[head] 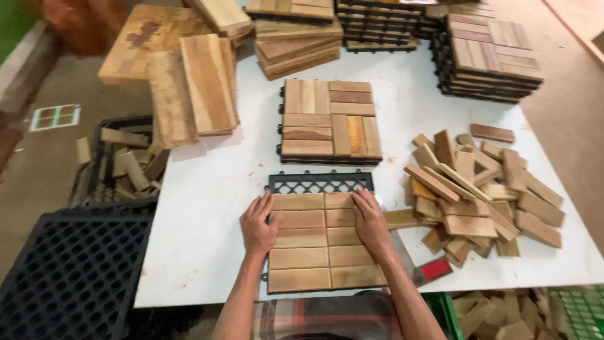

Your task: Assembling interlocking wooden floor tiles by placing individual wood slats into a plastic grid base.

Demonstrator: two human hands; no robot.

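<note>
White worktable [207, 189], loose slats [478, 195] heaped at three o'clock. Left hand [259, 223] and right hand [370, 220] lie flat, fingers spread, pressing the half-slatted tile [314, 258] between them; bare black grid at twelve.

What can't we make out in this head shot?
- Slats under the left hand and right hand: head view, covered by the palms.
- Crate contents: blurred, partly behind the boards.
- Far tile stacks: cut off by the top edge.
- Red block: too small to tell its kind.
- Near edge of the tile: partly hidden by the person's lap.
</note>
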